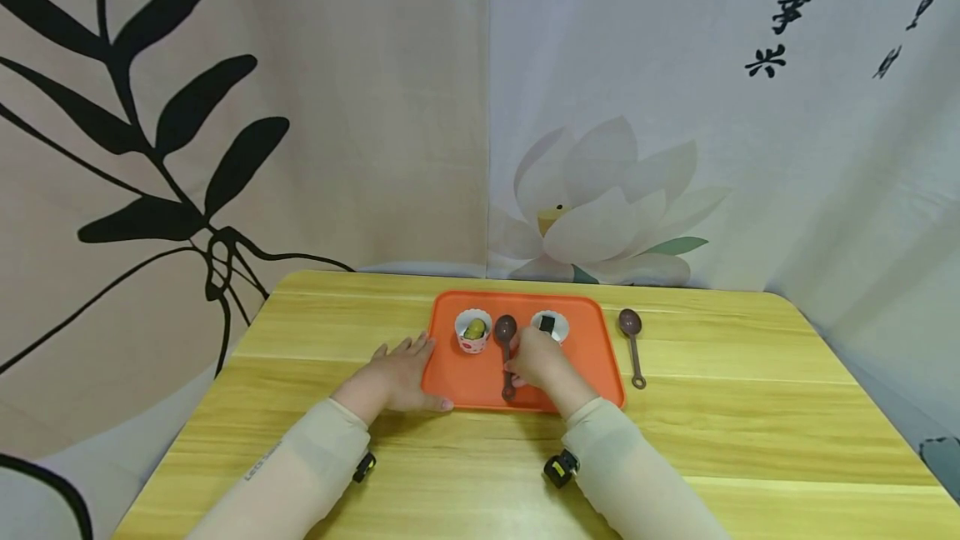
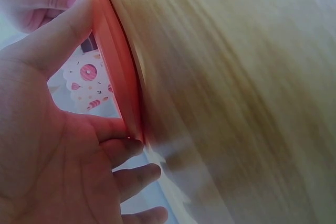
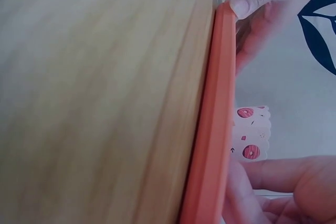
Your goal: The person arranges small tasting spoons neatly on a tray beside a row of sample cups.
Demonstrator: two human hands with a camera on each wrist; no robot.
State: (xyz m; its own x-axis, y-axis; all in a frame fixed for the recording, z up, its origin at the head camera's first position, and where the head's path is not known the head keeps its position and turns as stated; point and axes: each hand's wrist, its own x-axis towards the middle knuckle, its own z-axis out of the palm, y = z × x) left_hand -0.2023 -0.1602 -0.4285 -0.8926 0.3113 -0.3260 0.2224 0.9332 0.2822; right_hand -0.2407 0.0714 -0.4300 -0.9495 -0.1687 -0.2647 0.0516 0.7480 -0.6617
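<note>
An orange tray lies on the table. My left hand rests at its left edge, fingers spread and fairly straight, thumb along the near rim. On the tray, a brown spoon lies lengthwise between two paper cups. My right hand is over the tray's right half, fingers curled with their tips at the spoon's handle. The left patterned cup contains a yellow-green piece. Partly behind my right hand, the right cup contains a dark piece. In the right wrist view, the tray's rim hides part of the fingers.
A second brown spoon lies on the wooden table, just right of the tray. Behind the table hangs a pale curtain printed with dark leaves and a lotus flower. Black cameras are strapped at the wrists.
</note>
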